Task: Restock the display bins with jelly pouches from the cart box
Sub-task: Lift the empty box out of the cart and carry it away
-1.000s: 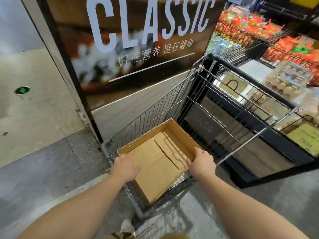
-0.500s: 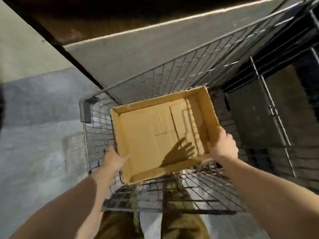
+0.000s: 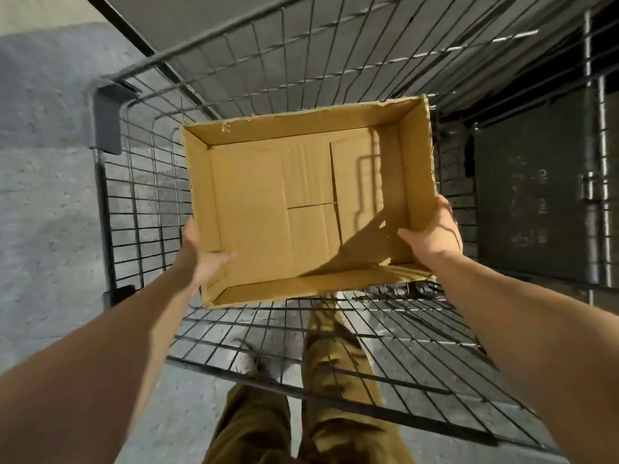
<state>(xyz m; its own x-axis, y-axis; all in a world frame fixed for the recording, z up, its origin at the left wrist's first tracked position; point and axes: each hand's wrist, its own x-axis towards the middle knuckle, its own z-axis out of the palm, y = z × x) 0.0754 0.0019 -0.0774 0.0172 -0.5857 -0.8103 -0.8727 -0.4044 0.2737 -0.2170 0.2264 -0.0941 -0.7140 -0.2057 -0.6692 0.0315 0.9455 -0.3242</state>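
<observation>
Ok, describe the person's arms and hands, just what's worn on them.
Nothing is worn: both forearms are bare, no sleeves in view. The left hand and right hand have no gloves, and no watch, ring or wristband shows. Below, olive-brown trousers are visible.

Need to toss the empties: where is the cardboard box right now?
In the head view the empty cardboard box sits mid-frame over the wire cart, held at its near corners by the left hand and right hand.

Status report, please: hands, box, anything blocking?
Left hand and right hand grip opposite side walls of the cardboard box. Box empty, no pouches visible, over the wire cart. Nothing blocking.
</observation>
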